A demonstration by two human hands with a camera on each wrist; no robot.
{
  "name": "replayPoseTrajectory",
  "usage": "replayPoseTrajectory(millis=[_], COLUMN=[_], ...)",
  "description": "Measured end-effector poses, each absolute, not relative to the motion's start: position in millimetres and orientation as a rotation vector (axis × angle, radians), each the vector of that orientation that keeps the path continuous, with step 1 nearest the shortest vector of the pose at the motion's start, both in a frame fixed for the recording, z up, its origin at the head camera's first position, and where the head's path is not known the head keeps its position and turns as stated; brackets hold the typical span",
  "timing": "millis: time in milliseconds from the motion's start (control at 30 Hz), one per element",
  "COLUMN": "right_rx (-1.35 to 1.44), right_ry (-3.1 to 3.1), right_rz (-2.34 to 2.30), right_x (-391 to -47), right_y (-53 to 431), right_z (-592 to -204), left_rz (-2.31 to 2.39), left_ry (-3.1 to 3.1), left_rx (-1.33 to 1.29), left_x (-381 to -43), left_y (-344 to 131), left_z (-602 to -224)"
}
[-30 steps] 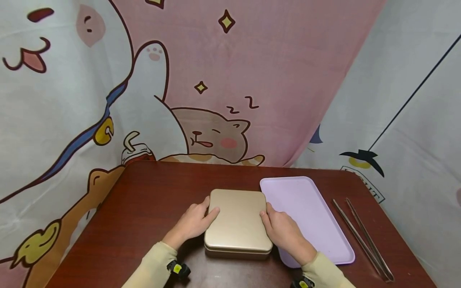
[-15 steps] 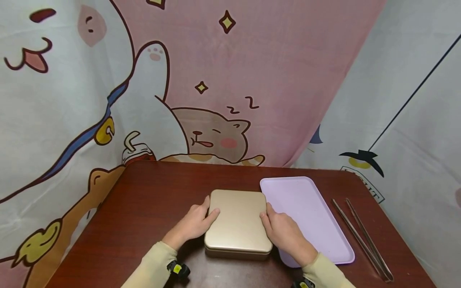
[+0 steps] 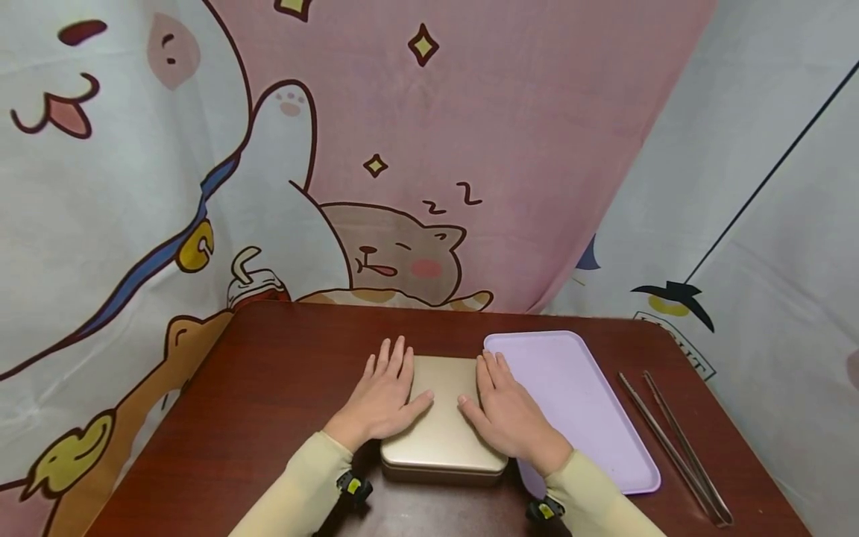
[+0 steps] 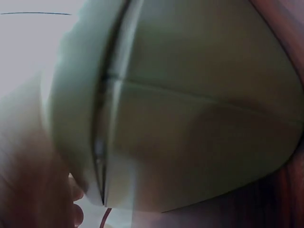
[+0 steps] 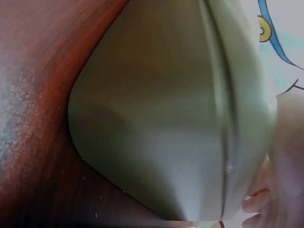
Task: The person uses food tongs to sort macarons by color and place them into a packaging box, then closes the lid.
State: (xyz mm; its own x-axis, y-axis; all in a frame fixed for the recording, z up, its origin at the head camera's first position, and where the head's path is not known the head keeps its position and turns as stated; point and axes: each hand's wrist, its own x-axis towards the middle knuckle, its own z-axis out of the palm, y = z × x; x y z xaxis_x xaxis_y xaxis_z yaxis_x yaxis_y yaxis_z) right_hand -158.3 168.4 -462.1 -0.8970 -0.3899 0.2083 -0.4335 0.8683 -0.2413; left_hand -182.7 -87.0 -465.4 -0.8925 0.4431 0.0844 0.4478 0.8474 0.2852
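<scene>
A gold rectangular tin (image 3: 444,440) with its lid on lies on the dark red-brown table. My left hand (image 3: 382,399) rests over the left side of its lid, fingers straight and pointing to the far edge, thumb angled inward. Over the right side lies my right hand (image 3: 506,410) in the same way, palm down with straight fingers. The tin's side wall (image 4: 199,142) fills most of the left wrist view, with the lid seam running along it. In the right wrist view the tin (image 5: 152,109) shows its near side and rounded corner.
A lilac tray (image 3: 577,395) lies right of the tin, partly behind my right hand. Long metal tongs (image 3: 684,455) lie farther right on the table (image 3: 268,418). A cartoon-printed cloth (image 3: 523,149) hangs behind the table.
Both hands have shifted from gripping the tin's left and right sides to lying on top of the lid with fingers straightened. The tin, tray and tongs have stayed in place.
</scene>
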Motion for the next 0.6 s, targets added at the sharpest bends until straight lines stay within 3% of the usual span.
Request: replayPoseTrajectory(millis=[600], right_rx=[0.601], right_ry=[-3.09], right_rz=[0.48], right_x=[-161.7], right_y=[159.6], right_z=[-466.8], left_rz=[-0.495], left_ry=[-3.009], left_rx=[-0.755], left_x=[-182.7], left_y=[-79.5], left_z=[-471.1])
